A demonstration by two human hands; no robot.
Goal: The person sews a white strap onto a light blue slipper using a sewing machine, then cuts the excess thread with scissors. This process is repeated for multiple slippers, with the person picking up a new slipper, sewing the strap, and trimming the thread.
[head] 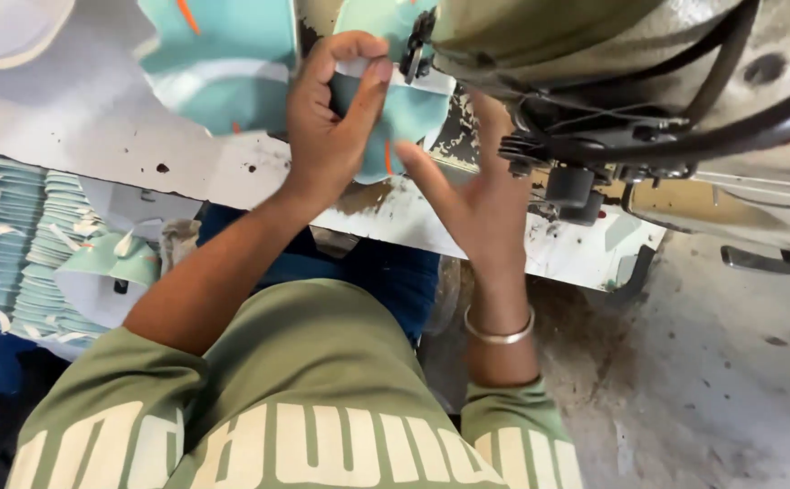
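My left hand (330,122) pinches the near edge of a teal fabric piece (410,113) between thumb and fingers. The piece has a white band and a small orange mark, and it lies on the worn white table (78,127) under the head of a sewing machine (594,50). My right hand (478,195), with a metal bangle on its wrist, lies flat beside the piece with fingers apart. Its thumb touches the fabric's lower edge, and its fingertips reach under the machine, where they are hidden.
A second teal piece (223,59) lies on the table further left. Stacks of cut teal pieces (37,263) stand below the table at the left. A bare concrete floor (721,380) shows at the right. My green shirt fills the bottom.
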